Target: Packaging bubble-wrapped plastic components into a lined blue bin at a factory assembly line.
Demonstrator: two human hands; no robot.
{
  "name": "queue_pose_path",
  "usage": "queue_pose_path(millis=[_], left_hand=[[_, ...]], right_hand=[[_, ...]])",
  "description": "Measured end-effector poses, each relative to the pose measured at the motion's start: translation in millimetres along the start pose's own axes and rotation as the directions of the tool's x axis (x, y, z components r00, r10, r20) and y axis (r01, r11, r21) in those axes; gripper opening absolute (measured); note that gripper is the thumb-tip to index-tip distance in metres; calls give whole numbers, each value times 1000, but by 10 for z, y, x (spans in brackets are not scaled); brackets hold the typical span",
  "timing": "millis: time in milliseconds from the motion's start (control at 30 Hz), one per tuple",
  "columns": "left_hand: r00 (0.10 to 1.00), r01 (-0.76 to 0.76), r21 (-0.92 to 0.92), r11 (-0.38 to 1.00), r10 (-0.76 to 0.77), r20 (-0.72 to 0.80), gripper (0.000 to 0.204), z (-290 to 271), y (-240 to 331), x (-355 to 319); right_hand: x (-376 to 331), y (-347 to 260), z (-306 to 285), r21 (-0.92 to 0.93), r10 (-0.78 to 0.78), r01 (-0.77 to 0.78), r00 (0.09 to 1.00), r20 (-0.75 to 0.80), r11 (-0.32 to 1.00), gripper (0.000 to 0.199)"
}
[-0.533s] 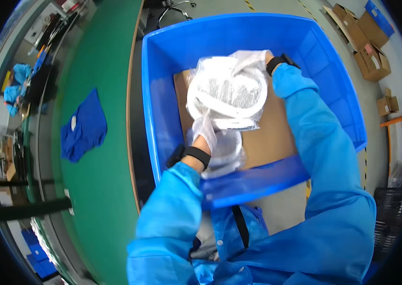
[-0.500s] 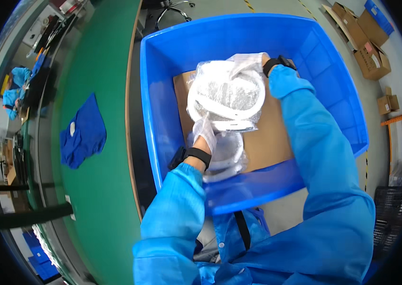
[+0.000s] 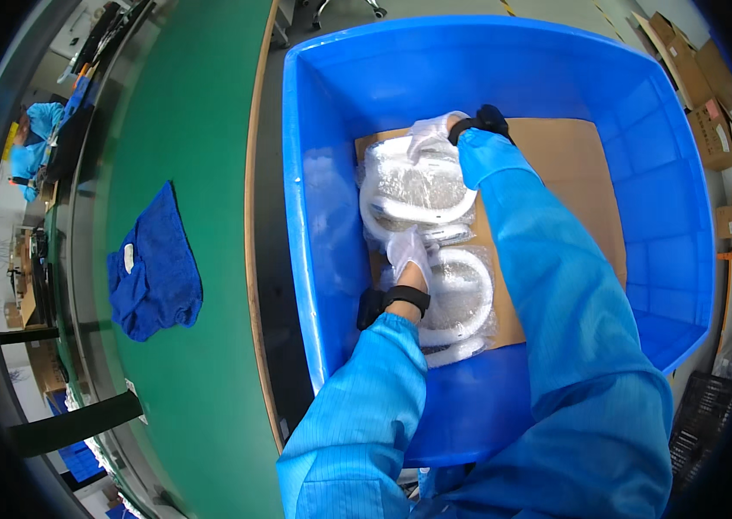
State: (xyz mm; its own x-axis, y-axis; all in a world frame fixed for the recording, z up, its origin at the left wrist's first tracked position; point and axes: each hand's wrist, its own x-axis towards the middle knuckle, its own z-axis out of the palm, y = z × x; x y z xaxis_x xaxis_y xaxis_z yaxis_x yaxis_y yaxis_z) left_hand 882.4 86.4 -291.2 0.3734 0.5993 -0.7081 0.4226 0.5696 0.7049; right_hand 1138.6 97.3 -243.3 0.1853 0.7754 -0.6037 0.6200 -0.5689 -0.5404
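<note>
Both of my hands wear thin white gloves and reach down into a large blue plastic bin (image 3: 314, 216). Between them is a white ring-shaped part in clear bubble wrap (image 3: 425, 177), low in the bin near its left wall. My right hand (image 3: 437, 131) grips its far edge, the fingers partly hidden by the wrap. At its near left edge my left hand (image 3: 407, 251) is closed on the wrap. A second wrapped white ring-shaped part (image 3: 467, 298) lies just nearer to me, beside my left wrist.
Brown cardboard (image 3: 569, 182) lines the bin's floor. Left of the bin runs a green-topped workbench (image 3: 201, 112) with a crumpled blue cloth (image 3: 158, 268) on it. Cardboard boxes (image 3: 716, 134) stand at the far right, and a black crate (image 3: 703, 424) at the near right.
My hands have lowered the wrapped part deeper into the bin, toward its left wall and beyond the other wrapped part. The whole view has also shifted.
</note>
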Motion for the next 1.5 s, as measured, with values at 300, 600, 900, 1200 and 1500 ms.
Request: queue_pose_path(millis=[300,600,900,1200,1500], left_hand=[[611,-475,878,-60,696,378,71,14,178,-453],[665,-501,863,-67,607,434,71,-147,-116,-253],[449,-477,656,-585,480,754,80,-516,8,292],[152,-712,289,-640,261,953,43,-1437,822,-2522],[590,-790,533,303,613,526,40,-2947,367,-4855]], right_hand=[[-206,230,681,-35,-166,211,647,-744,977,58],[-477,-24,984,-183,-68,-101,673,-737,978,65],[-767,-187,1130,-24,34,-111,490,-871,994,45],[-1444,-388,2395,-190,-235,225,971,-33,956,26],[-2175,-1512,1351,-444,-377,238,891,-255,864,23]])
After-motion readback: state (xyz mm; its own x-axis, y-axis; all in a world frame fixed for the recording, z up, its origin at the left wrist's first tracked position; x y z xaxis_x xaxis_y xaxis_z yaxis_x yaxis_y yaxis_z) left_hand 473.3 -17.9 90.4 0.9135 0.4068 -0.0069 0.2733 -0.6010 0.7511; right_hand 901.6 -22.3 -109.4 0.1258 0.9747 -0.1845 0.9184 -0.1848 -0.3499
